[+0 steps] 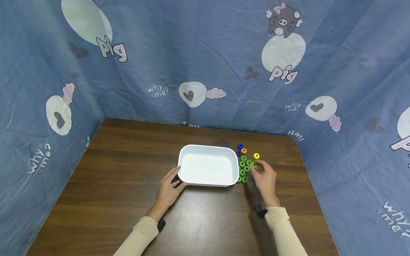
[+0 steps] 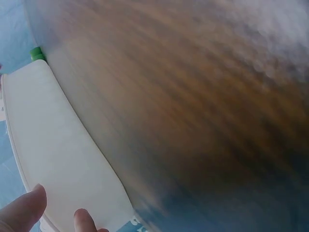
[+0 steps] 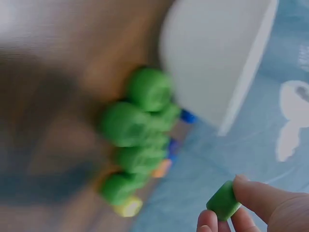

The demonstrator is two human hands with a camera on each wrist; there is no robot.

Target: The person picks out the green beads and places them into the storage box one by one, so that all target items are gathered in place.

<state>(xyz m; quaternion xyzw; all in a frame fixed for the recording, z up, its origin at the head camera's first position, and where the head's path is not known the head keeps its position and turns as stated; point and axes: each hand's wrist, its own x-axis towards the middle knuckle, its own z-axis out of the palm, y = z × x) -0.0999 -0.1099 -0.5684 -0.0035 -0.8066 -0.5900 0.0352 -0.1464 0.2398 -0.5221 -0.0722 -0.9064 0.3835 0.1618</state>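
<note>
A white rectangular tray (image 1: 208,184) stands on the table, its inside bare. At its front left corner is my left hand (image 1: 169,190), fingers spread and touching the rim and outer wall; in the left wrist view, fingertips (image 2: 36,195) show against the tray wall (image 2: 63,140). My right hand (image 1: 265,177) is just right of a cluster of green ring-shaped beads (image 1: 242,172). Between thumb and fingers it pinches one green bead (image 3: 224,200), held above the table. The other green beads (image 3: 126,124) lie close to the tray's right side, blurred in the right wrist view.
Behind the green beads lie an orange bead (image 1: 244,151), a yellow bead (image 1: 256,156) and blue beads (image 1: 240,146), one partly hidden behind the tray. The brown wooden table (image 1: 121,177) ends at a blue patterned curtain (image 1: 144,78) at the back and sides.
</note>
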